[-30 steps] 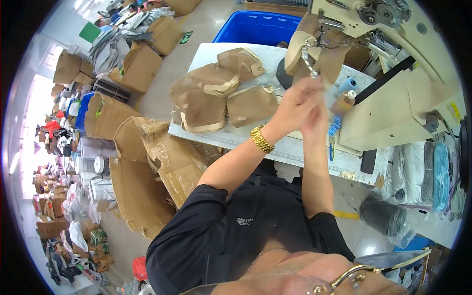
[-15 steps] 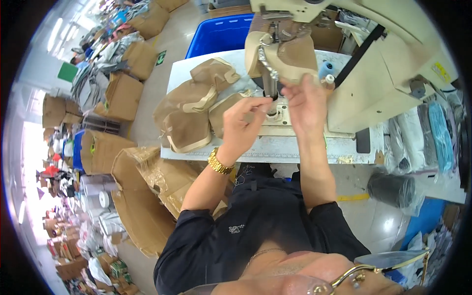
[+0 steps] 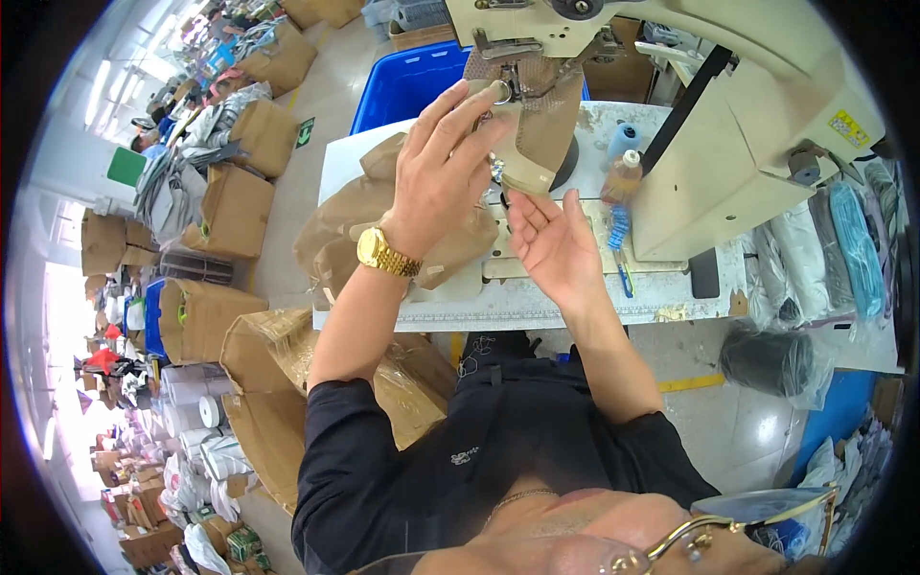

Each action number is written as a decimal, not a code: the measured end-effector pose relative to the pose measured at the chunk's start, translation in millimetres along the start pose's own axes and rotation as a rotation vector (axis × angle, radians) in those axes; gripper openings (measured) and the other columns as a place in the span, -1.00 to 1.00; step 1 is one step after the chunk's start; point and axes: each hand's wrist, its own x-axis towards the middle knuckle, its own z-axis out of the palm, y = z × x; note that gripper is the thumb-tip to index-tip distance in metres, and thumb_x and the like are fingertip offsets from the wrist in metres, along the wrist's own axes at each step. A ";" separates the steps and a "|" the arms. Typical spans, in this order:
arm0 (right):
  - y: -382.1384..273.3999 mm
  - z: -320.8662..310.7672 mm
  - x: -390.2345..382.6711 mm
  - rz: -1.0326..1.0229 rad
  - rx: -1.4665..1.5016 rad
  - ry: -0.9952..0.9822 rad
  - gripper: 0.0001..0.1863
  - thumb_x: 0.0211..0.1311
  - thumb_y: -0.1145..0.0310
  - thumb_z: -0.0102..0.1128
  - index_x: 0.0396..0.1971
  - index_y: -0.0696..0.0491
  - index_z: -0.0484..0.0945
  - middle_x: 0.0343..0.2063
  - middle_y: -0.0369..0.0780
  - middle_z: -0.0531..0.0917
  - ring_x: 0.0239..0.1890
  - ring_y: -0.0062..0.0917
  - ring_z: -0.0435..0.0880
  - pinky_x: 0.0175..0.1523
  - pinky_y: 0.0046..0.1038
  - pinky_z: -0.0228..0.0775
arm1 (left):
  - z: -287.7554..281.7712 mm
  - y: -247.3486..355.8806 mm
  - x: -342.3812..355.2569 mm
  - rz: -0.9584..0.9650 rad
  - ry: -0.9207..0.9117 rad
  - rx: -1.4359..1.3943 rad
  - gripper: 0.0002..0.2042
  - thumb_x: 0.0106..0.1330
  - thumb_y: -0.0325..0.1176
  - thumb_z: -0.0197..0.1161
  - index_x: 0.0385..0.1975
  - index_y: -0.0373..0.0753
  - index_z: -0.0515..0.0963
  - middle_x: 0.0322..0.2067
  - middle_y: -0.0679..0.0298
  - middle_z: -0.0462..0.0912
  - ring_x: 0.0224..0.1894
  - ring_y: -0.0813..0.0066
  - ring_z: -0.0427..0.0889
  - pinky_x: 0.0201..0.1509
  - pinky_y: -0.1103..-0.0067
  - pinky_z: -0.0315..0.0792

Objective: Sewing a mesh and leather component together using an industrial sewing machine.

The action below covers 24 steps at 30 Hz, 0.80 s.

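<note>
Cardboard boxes [image 3: 196, 321] crowd workroom at left; white surface [image 3: 661, 289] ahead of us. Head view: tan fabric piece [image 3: 548, 144] sits under sewing machine [image 3: 719, 163], not yet off it; other tan pieces [image 3: 340, 230] lie heaped at left. Stitching done or left, we cannot tell. Our left hand [image 3: 436, 182]: fingers slightly parted over piece's left side, grip unclear. Our right hand [image 3: 561, 249]: palm up, fingers open, at near edge. Since earlier frame, left has moved forward, right nearer us.

The white table [image 3: 441, 314] carries tan fabric pieces [image 3: 335, 222], a sewing machine [image 3: 704, 182], a bottle [image 3: 622, 180] and, seemingly, a phone [image 3: 705, 274].
</note>
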 end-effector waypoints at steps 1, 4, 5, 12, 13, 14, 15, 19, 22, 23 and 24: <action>-1.4 -0.6 4.3 -0.042 0.018 0.041 -0.56 0.43 -0.01 0.02 -0.04 0.08 0.53 -0.12 -0.23 0.66 -0.05 -0.50 0.63 0.02 -0.40 0.48 | 3.5 -4.7 3.2 0.001 -0.001 -0.002 -0.57 -0.13 -0.66 0.26 -0.15 -0.22 0.63 0.06 0.22 0.57 0.16 0.11 0.51 0.14 0.33 0.49; -7.3 3.5 12.1 -0.118 0.092 0.052 -0.60 0.43 0.02 0.04 -0.05 0.06 0.52 -0.15 -0.25 0.64 -0.02 -0.50 0.61 0.04 -0.40 0.46 | 8.4 -10.7 8.6 0.064 0.050 -0.100 -0.56 -0.16 -0.67 0.27 -0.17 -0.23 0.65 -0.05 0.23 0.62 0.07 0.16 0.58 0.11 0.36 0.53; -7.8 0.0 13.8 -0.119 0.095 0.052 -0.60 0.43 0.02 0.04 -0.05 0.06 0.52 -0.15 -0.25 0.64 -0.02 -0.50 0.61 0.04 -0.40 0.46 | 9.3 -10.5 9.0 0.078 0.076 -0.093 -0.58 -0.17 -0.67 0.28 -0.20 -0.23 0.66 -0.11 0.24 0.63 0.03 0.19 0.60 0.08 0.37 0.54; -10.4 0.9 19.3 -0.097 0.259 -0.155 -0.65 0.45 0.07 0.00 -0.02 0.02 0.48 -0.20 -0.34 0.59 -0.27 -0.60 0.46 -0.08 -0.47 0.40 | 16.5 2.7 9.8 0.056 0.139 -0.042 -0.65 -0.16 -0.64 0.30 -0.27 -0.25 0.69 -0.21 0.27 0.64 -0.09 0.27 0.63 0.05 0.33 0.56; -10.4 1.4 20.0 -0.087 0.239 -0.126 -0.68 0.46 0.08 -0.02 -0.04 0.01 0.49 -0.22 -0.35 0.58 -0.30 -0.61 0.43 -0.10 -0.48 0.39 | 18.2 3.4 9.7 0.056 0.137 -0.041 -0.65 -0.16 -0.64 0.30 -0.27 -0.25 0.69 -0.21 0.27 0.64 -0.09 0.27 0.63 0.05 0.33 0.56; -10.1 -0.9 19.3 -0.086 0.239 -0.126 -0.68 0.46 0.08 -0.02 -0.04 0.01 0.49 -0.22 -0.35 0.58 -0.30 -0.61 0.43 -0.10 -0.48 0.39 | 20.1 4.0 9.8 0.058 0.144 -0.022 -0.66 -0.15 -0.63 0.30 -0.28 -0.25 0.69 -0.21 0.27 0.65 -0.10 0.27 0.63 0.05 0.33 0.55; -9.6 -4.9 16.8 -0.074 0.241 -0.094 -0.71 0.45 0.09 0.01 -0.08 -0.01 0.51 -0.29 -0.36 0.61 -0.31 -0.60 0.48 -0.11 -0.46 0.40 | 21.6 4.2 10.3 0.060 0.153 -0.003 -0.66 -0.15 -0.62 0.30 -0.28 -0.25 0.69 -0.21 0.27 0.65 -0.10 0.27 0.63 0.05 0.32 0.55; -5.2 -8.0 4.0 -0.053 0.108 -0.086 -0.77 0.43 0.17 0.08 -0.16 0.01 0.55 -0.43 -0.39 0.63 -0.36 -0.64 0.52 -0.17 -0.50 0.42 | 17.6 2.3 7.3 0.057 0.168 0.016 -0.68 -0.14 -0.61 0.29 -0.29 -0.26 0.69 -0.22 0.27 0.65 -0.10 0.27 0.63 0.04 0.32 0.55; -32.7 -36.9 -14.7 -0.056 -0.545 -0.122 -0.79 0.41 0.24 0.12 -0.16 0.06 0.56 -0.46 -0.36 0.62 -0.39 -0.68 0.52 -0.20 -0.56 0.41 | 13.3 -4.7 8.2 0.063 0.150 -0.011 -0.70 -0.13 -0.60 0.28 -0.31 -0.28 0.68 -0.22 0.27 0.66 -0.09 0.27 0.63 0.05 0.33 0.56; -40.7 -34.8 -18.5 -0.181 -0.660 -0.034 -0.78 0.39 0.27 0.15 -0.14 0.09 0.56 -0.43 -0.34 0.63 -0.38 -0.70 0.52 -0.20 -0.59 0.40 | 14.3 -3.0 9.9 0.082 0.165 -0.045 -0.72 -0.12 -0.59 0.28 -0.32 -0.28 0.67 -0.23 0.28 0.66 -0.09 0.28 0.63 0.05 0.34 0.56; -47.9 -29.0 -20.1 -0.309 -0.773 0.052 -0.78 0.37 0.30 0.18 -0.12 0.12 0.56 -0.40 -0.32 0.64 -0.37 -0.71 0.52 -0.20 -0.63 0.39 | 15.2 -1.7 10.5 0.100 0.180 -0.079 -0.74 -0.11 -0.58 0.27 -0.34 -0.28 0.67 -0.24 0.28 0.66 -0.10 0.29 0.63 0.05 0.34 0.56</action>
